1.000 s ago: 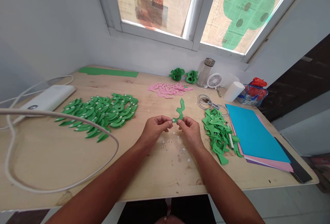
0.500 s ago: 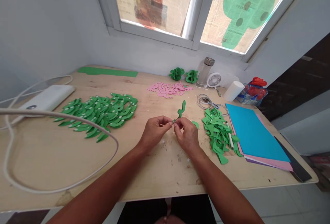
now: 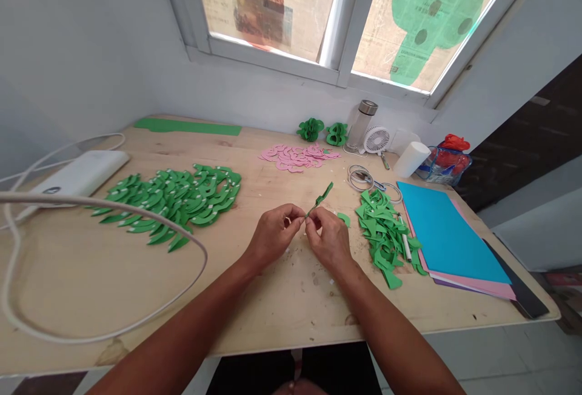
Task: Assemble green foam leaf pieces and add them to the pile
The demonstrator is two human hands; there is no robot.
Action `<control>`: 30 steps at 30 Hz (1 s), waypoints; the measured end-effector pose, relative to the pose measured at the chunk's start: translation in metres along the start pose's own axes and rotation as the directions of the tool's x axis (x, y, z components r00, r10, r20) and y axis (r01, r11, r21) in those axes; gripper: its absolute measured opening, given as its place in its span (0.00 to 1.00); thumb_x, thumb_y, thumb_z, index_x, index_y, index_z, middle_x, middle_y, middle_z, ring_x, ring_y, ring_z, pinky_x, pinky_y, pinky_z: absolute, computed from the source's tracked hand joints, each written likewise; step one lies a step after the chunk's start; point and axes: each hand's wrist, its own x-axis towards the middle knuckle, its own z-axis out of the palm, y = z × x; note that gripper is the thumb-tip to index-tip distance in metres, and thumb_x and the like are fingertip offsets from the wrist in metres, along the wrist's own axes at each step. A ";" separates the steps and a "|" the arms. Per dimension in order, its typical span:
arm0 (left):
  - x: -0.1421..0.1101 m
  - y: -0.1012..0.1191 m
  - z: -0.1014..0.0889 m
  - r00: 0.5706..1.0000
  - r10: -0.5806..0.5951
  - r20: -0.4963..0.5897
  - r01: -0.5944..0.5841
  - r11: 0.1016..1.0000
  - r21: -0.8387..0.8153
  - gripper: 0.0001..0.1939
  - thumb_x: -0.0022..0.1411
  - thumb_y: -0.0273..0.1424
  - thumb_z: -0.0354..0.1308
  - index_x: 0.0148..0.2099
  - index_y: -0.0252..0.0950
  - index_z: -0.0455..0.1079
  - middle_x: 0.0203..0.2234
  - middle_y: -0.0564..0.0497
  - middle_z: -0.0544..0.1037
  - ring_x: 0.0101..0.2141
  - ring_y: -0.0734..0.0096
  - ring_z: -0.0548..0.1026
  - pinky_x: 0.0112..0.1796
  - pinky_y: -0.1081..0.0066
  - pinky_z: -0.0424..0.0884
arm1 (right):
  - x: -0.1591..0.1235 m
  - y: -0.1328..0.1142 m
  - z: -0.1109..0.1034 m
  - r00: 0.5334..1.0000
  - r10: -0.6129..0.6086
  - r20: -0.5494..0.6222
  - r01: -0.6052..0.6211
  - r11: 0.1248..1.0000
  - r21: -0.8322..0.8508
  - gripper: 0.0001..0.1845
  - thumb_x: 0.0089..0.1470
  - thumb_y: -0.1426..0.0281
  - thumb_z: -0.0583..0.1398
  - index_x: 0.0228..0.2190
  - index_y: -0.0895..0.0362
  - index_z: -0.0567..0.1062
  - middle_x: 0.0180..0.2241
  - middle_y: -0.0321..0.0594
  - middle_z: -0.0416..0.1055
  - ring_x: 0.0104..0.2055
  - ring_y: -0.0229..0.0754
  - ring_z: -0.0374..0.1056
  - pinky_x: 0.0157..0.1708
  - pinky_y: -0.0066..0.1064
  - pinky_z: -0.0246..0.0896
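Note:
A narrow, wavy green paper cutout [image 3: 321, 197] is pinched at its near end between both hands, seen nearly edge-on and rising away to the right. My left hand [image 3: 274, 231] closes thumb and forefinger on that end. My right hand [image 3: 328, 236] pinches it right beside the left, the fingertips almost touching. Just past the right hand lies a small green paper piece [image 3: 344, 219], partly covered. To the left spreads a pile of wavy green cutouts [image 3: 182, 198] with small white patches. Green paper scraps [image 3: 381, 231] are heaped on the right with a white pen [image 3: 406, 243] among them.
Pink cutouts [image 3: 295, 157] and two green paper balls [image 3: 310, 130] sit at the back, near a glass bottle [image 3: 361, 126] and a small fan [image 3: 377, 140]. Blue paper sheets [image 3: 450, 237] lie at right. A white cable [image 3: 173, 223] loops over the left side beside a power bank [image 3: 86, 174].
The green cutout has turned from face-up to nearly edge-on, leaning right. My right hand has moved in against the left, and the small green piece beside it has come into sight.

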 end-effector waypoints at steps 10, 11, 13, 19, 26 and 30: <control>-0.002 -0.002 0.001 0.994 0.107 -0.007 -0.105 0.982 0.159 0.07 0.55 0.30 0.51 0.29 0.37 0.69 0.26 0.50 0.76 0.27 0.69 0.71 0.29 0.72 0.64 | 0.000 0.001 0.001 0.999 0.035 0.031 -0.036 0.999 0.032 0.07 0.51 0.70 0.53 0.24 0.56 0.70 0.23 0.36 0.69 0.25 0.37 0.63 0.28 0.26 0.53; -0.002 -0.002 0.001 0.994 0.110 -0.010 -0.107 0.980 0.167 0.07 0.56 0.30 0.50 0.29 0.37 0.69 0.26 0.50 0.76 0.27 0.70 0.71 0.29 0.72 0.64 | 0.000 0.002 0.001 0.999 0.036 0.034 -0.037 0.999 0.032 0.07 0.51 0.71 0.53 0.24 0.56 0.70 0.22 0.36 0.69 0.25 0.37 0.63 0.28 0.26 0.53; -0.002 -0.003 0.002 0.994 0.105 -0.016 -0.101 0.981 0.165 0.07 0.55 0.29 0.50 0.29 0.36 0.69 0.26 0.51 0.76 0.27 0.70 0.71 0.29 0.73 0.64 | 0.000 0.003 0.002 0.999 0.035 0.041 -0.037 0.999 0.032 0.08 0.50 0.71 0.53 0.24 0.56 0.70 0.22 0.35 0.69 0.24 0.36 0.62 0.28 0.25 0.52; 0.000 -0.006 0.002 0.999 0.046 -0.005 -0.045 0.996 0.078 0.08 0.55 0.30 0.50 0.30 0.35 0.70 0.26 0.51 0.76 0.27 0.70 0.72 0.29 0.72 0.65 | 0.000 0.005 0.003 0.998 0.042 0.049 -0.044 0.997 0.055 0.09 0.50 0.71 0.52 0.24 0.56 0.71 0.21 0.35 0.68 0.24 0.36 0.62 0.27 0.25 0.52; -0.001 -0.004 0.002 0.998 0.065 -0.007 -0.064 0.993 0.100 0.07 0.55 0.29 0.51 0.29 0.35 0.70 0.25 0.51 0.76 0.26 0.71 0.72 0.28 0.73 0.64 | 0.000 0.004 0.002 0.997 0.071 0.043 -0.074 0.994 0.076 0.08 0.50 0.69 0.54 0.24 0.56 0.72 0.21 0.35 0.71 0.24 0.36 0.64 0.27 0.25 0.53; -0.002 -0.003 0.003 0.997 0.073 -0.026 -0.069 0.989 0.133 0.07 0.54 0.28 0.52 0.29 0.36 0.70 0.25 0.51 0.76 0.26 0.71 0.72 0.27 0.74 0.64 | 0.000 0.005 0.004 0.996 0.080 0.039 -0.082 0.995 0.054 0.08 0.49 0.70 0.54 0.24 0.56 0.72 0.21 0.35 0.71 0.24 0.36 0.64 0.27 0.25 0.53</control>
